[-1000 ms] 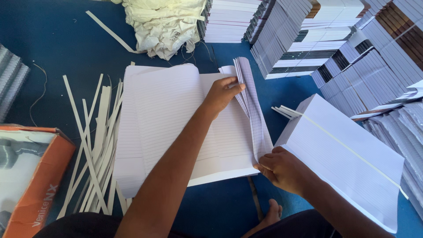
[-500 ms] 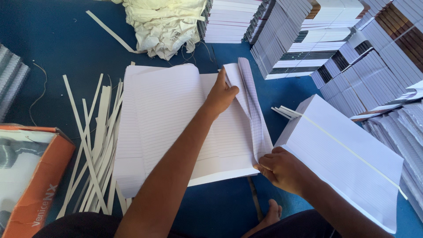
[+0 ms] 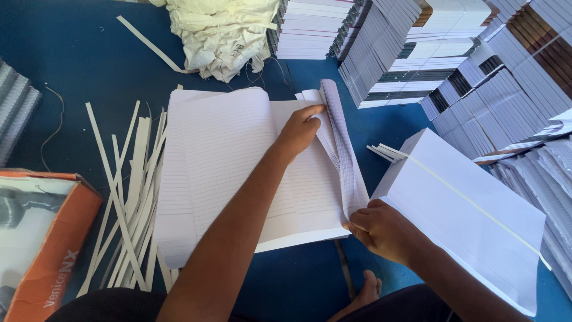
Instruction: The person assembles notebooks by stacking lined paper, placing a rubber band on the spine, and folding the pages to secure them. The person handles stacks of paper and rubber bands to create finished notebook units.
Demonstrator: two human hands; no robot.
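Observation:
A stack of white ruled paper sheets (image 3: 226,155) lies on the blue surface in front of me. A thin bunch of sheets (image 3: 341,149) is lifted and curled up along the stack's right edge. My left hand (image 3: 300,130) presses on the stack near its top right and grips the curled bunch's upper part. My right hand (image 3: 381,229) pinches the lower corner of that same bunch at the stack's bottom right.
A second ruled stack with a paper band (image 3: 471,209) lies to the right. Cut paper strips (image 3: 128,191) lie left. An orange box (image 3: 42,238) sits lower left, crumpled white cloth (image 3: 226,33) at top, notebook piles (image 3: 476,65) upper right, my toes (image 3: 366,292) below.
My left hand has slid up along the curled bunch of sheets toward the top edge, lifting it higher. My right hand has held its place on the lower corner.

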